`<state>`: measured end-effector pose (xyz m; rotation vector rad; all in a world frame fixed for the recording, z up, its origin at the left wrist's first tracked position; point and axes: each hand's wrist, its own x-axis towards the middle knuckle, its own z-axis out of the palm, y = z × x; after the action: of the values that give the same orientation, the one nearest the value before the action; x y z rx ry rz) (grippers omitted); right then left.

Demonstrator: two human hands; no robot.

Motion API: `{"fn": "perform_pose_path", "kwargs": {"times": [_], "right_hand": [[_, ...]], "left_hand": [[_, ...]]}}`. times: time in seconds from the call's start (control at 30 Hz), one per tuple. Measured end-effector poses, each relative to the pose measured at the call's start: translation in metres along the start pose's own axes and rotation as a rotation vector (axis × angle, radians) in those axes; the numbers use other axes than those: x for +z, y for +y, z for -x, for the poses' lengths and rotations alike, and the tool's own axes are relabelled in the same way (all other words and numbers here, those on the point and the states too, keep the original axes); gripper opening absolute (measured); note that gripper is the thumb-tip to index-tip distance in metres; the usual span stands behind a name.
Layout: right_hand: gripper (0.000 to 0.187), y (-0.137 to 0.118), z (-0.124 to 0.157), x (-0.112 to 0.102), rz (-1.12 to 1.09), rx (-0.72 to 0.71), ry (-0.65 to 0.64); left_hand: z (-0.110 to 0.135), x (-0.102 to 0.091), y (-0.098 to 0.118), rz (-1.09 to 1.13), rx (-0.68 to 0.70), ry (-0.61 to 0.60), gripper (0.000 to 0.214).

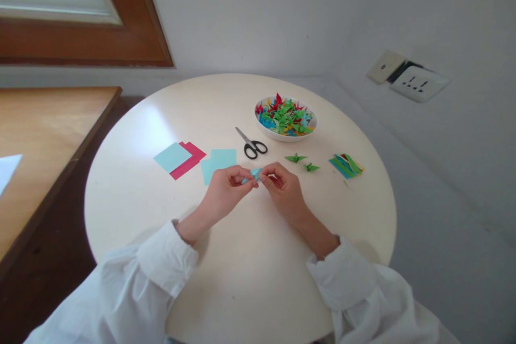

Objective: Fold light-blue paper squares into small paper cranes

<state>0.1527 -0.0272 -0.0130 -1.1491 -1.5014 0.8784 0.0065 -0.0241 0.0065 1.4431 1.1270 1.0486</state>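
Note:
Between my fingertips is a small folded piece of light blue paper (255, 173), its exact shape partly hidden. My left hand (229, 187) pinches it from the left, and my right hand (283, 187) pinches it from the right. Just beyond my left hand lie light blue paper squares (221, 159). Scissors with black handles (250, 145) rest past my hands, blades pointing away to the left. Two green paper cranes (296, 158) lie to the right, beyond my right hand.
A white bowl (285, 138) full of colourful paper cranes stands at the back of the round white table (250, 290). Pink sheets (193, 156) lie partly under a light blue one at left. Coloured paper strips (346, 166) are at right. A wooden surface (48, 118) stands left.

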Motion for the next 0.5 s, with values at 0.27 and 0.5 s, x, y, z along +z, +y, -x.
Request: {"fn": "perform_pose_path", "kwargs": {"times": [0.27,0.5], "right_hand": [[0.011,-0.0025,0.0037,0.0029,0.113,-0.090,0.019],[0.011,-0.0015,0.0046,0.0042,0.152,-0.135,0.026]], "left_hand": [[0.0004,0.0014,-0.0017,0.025,-0.050,0.040,0.006],[0.0004,0.0027,0.0000,0.064,-0.057,0.072,0.025]]}}
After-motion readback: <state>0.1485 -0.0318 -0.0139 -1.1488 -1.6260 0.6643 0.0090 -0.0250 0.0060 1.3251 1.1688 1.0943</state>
